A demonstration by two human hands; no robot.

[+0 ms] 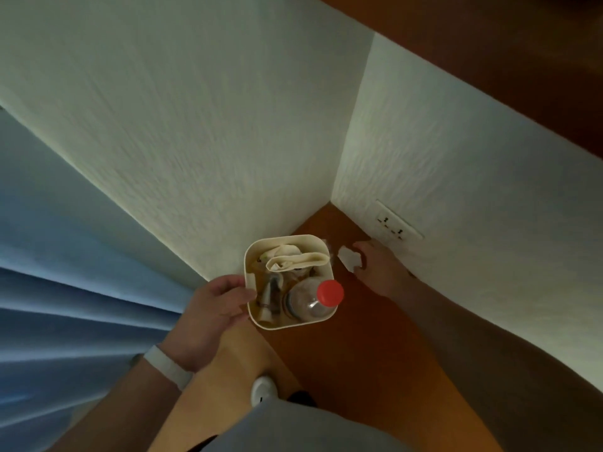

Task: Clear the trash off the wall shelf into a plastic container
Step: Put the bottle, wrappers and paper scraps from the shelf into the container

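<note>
My left hand [219, 303] grips the left rim of a cream plastic container [329, 275], thumb over the edge. Inside it stand a clear bottle with a red cap [330, 292], crumpled beige paper [295, 260] and other small scraps. The container hangs over the brown wooden shelf [359, 321] in the wall corner. My right hand [378, 267] rests on the shelf to the right of the container, fingers curled around a crumpled white paper scrap [348, 258], thumb and fingertips touching it. A smaller white bit [326, 244] lies by the container's far right corner.
White textured walls meet in a corner [329, 197] behind the shelf. A double wall socket [398, 225] sits just above my right hand. Blue curtain [65, 288] hangs at the left. A shoe [263, 388] shows on the tan floor below.
</note>
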